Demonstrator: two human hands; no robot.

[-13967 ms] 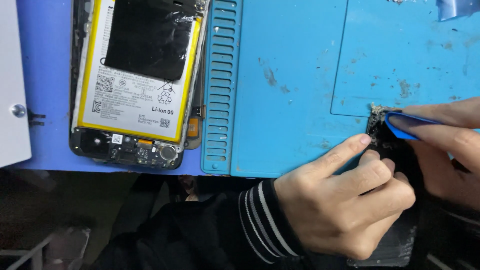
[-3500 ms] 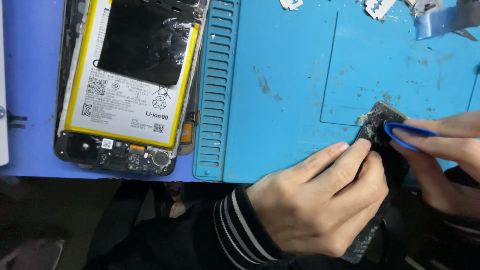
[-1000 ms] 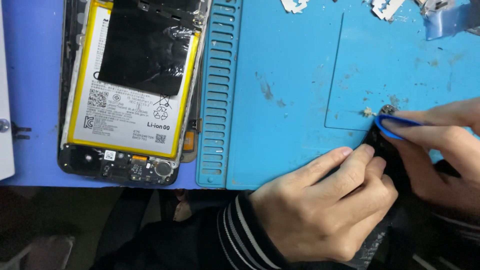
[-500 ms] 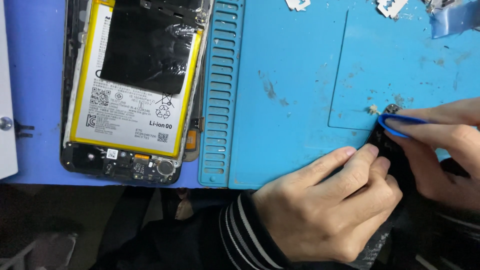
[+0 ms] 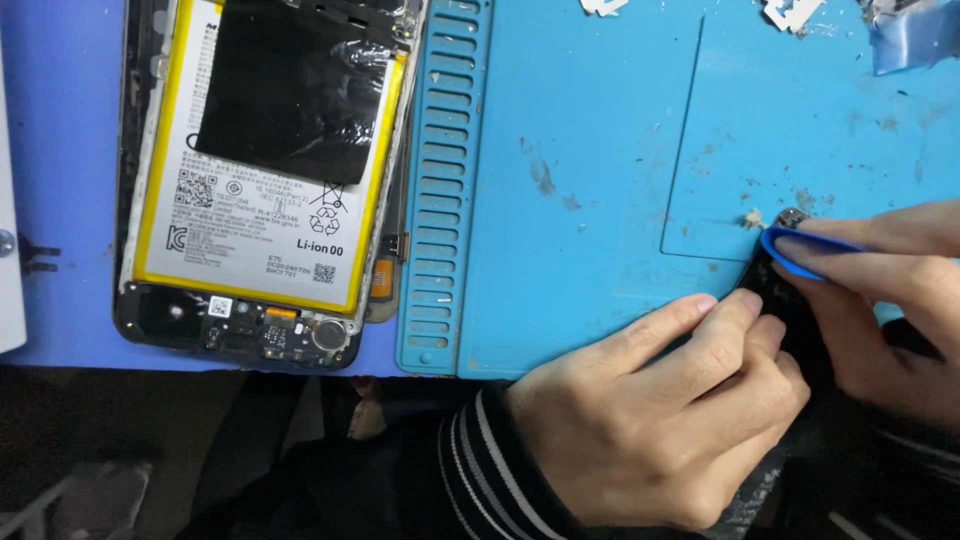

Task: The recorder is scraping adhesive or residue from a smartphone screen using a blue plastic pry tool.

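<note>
While the opened phone (image 5: 265,180) lies face down to the left of the blue work mat (image 5: 580,180), well apart from your hands, its yellow-edged battery (image 5: 270,170) sits exposed with a black sheet (image 5: 295,85) over the upper part; parked there, it seems out of the way of the work. The mat's slotted strip (image 5: 440,180) runs just beside the phone, on the mat's left margin.

At the mat's near edge, your left hand (image 5: 660,410) is curled, fingers bearing down on a dark flat part (image 5: 790,310), apparently to pin it so it cannot slide. That part rests on the mat's lower right area, mostly hidden under both hands; its kind cannot be made out.

Right of it, your right hand (image 5: 880,300) pinches a blue plastic pick (image 5: 800,250) between thumb and fingers, the tip set against the part's top corner, a grip that suits prying at an edge. Small pale scraps (image 5: 790,12) lie at the mat's far edge, with a bluish film piece (image 5: 915,35) at the far right corner.
</note>
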